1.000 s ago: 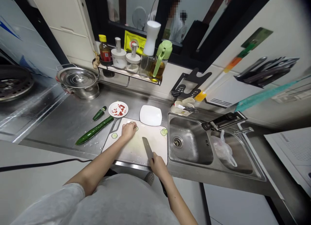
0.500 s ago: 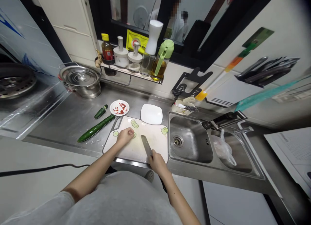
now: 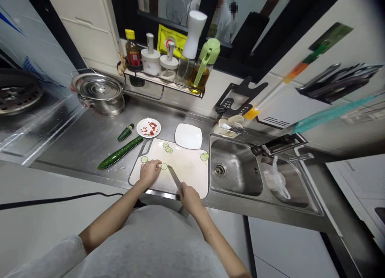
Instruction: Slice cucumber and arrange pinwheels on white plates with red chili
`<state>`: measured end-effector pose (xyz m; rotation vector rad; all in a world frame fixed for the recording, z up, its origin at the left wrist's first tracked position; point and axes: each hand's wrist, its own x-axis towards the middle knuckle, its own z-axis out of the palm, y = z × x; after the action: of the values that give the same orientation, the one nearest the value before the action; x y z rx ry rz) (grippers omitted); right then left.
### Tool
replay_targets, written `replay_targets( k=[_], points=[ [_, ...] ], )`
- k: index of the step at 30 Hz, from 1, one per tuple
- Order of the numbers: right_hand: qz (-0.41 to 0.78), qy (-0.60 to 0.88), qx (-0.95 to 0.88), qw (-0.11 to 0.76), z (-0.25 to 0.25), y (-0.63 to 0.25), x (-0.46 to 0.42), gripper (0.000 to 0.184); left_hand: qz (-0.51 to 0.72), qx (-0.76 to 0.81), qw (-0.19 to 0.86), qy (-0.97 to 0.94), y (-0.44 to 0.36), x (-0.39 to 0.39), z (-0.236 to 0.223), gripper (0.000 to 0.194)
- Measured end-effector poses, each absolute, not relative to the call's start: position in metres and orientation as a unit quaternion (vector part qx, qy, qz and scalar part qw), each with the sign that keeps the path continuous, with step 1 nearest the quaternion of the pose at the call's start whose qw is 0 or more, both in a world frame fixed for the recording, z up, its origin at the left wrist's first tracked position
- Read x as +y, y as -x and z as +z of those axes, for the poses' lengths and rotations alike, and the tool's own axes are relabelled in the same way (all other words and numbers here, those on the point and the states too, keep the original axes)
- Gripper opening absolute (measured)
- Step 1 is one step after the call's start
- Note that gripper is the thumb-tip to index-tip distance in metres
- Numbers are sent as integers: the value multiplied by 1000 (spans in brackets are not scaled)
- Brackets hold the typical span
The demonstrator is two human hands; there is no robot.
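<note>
White plate (image 3: pixel 143 123) holds red bits (image 3: pixel 152 130), right hand (image 3: pixel 190 197) grasps knife (image 3: pixel 175 178), left hand (image 3: pixel 149 173) touches cucumber slice (image 3: pixel 164 166), grip unclear.

I can't read any words or numbers from here. The little bottle (image 3: pixel 132 50) has a red label (image 3: pixel 134 60), but its print is too tiny for me. The yellow packet (image 3: pixel 177 41) shows a round red-and-white sign (image 3: pixel 170 43), and I can't make out its letters. Gray marks on the white box (image 3: pixel 351 190) look too small too.
</note>
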<state>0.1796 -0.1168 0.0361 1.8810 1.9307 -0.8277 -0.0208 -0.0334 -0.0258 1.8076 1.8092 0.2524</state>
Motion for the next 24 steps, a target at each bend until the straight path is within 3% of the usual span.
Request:
replay_targets(
  k=[24],
  points=[
    [-279, -625, 700, 205, 34, -162, -96, 33, 101, 673, 289, -674, 14, -30, -26, 27]
  ],
)
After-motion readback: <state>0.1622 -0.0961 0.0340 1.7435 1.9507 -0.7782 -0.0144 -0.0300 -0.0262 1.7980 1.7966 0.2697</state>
